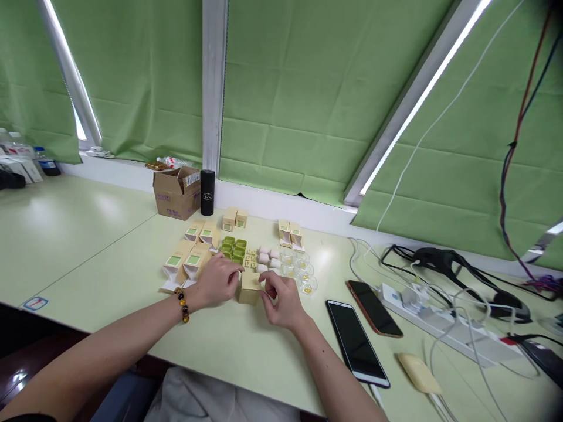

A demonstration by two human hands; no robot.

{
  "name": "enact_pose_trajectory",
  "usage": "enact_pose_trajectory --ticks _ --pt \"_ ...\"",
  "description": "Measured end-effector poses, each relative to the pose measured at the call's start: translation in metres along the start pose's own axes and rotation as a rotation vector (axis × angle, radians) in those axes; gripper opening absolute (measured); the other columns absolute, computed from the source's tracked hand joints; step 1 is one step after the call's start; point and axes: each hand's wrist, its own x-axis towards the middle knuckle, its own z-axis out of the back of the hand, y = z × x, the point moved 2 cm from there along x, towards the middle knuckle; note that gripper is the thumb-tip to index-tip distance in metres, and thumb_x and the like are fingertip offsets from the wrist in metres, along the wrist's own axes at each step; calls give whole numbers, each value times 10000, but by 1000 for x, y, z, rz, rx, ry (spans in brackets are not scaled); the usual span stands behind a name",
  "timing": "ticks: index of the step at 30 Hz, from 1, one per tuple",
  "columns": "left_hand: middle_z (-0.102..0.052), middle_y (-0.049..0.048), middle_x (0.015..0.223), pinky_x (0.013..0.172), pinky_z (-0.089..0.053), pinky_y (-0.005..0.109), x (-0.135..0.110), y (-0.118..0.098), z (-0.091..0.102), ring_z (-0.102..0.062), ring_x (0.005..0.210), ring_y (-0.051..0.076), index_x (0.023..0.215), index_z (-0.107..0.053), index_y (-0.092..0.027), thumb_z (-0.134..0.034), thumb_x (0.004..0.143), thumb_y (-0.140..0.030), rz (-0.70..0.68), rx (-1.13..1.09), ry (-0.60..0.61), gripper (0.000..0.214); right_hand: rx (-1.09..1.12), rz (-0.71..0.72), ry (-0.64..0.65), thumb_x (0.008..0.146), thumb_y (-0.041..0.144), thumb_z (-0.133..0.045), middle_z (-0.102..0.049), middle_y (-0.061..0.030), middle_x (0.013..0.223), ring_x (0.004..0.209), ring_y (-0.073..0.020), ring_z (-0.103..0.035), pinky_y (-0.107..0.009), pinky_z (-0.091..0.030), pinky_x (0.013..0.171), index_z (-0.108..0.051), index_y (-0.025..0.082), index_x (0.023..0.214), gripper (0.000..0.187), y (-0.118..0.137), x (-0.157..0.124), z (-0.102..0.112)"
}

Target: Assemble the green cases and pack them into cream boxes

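While the left hand [219, 280] and right hand [284, 299] curl half-closed at the small box [249, 293] below centre, grip firmness unclear, adjusting it seems underway, next needing gentle pressure.

Nine small yellow cartons [249, 291], two phones [357, 341], one black tumbler [207, 193], one brown cardboard box [170, 197], one power strip [446, 330]

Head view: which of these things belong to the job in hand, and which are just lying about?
Likely part of the job:
- tan box between the left hand and right hand
- other tan boxes
- green containers
- pale pink pieces
- clear cups

Apparently just lying about:
- white-edged phone
- orange-edged phone
- power strip
- black tumbler
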Motion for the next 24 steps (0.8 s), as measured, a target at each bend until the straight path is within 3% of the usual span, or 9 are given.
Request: enact_pose_trajectory --ticks 5,9,12,16,18,24 --pt "-640 -9 607 760 -376 393 0 -4 2 -507 559 161 709 -598 -199 -521 797 -80 -49 -4 13 167 -153 -63 -17 829 117 -539 -547 73 616 502 -136 -509 -255 -323 541 -546 224 1085 278 -9 0 -4" --pt "-619 -12 587 735 -357 386 -1 -7 2 -489 544 157 663 -554 -201 -530 758 -79 -96 -31 -4 157 -215 -177 -12 881 124 -505 -590 65 629 514 -148 -558 -255 -335 541 -546 220 1134 274 -15 1 -9" --pt "-638 -4 592 743 -366 393 -2 -3 2 -510 538 164 701 -611 -204 -534 790 -87 -42 18 -56 166 -164 -215 -20 882 137 -503 -573 70 639 507 -141 -536 -252 -342 547 -538 225 1129 265 -15 1 -5" --pt "-732 15 690 778 -404 404 -2 1 0 -585 582 184 989 -751 -202 -532 844 -85 33 78 -56 287 27 -125 29 826 153 -536 -490 91 631 514 -138 -482 -252 -348 559 -501 240 1150 338 -8 0 1" --pt "-758 19 714 782 -410 407 -2 1 -1 -596 589 188 1044 -761 -202 -534 845 -82 32 82 -36 325 87 -94 61 793 153 -543 -462 98 628 512 -140 -462 -256 -349 561 -480 244 1173 395 -5 0 2" --pt "-729 10 668 764 -375 405 -1 -4 -1 -557 568 181 842 -701 -201 -527 848 -87 10 65 -11 208 -3 -113 62 787 127 -521 -491 96 615 502 -143 -497 -256 -324 544 -487 232 1179 407 -7 0 -2"
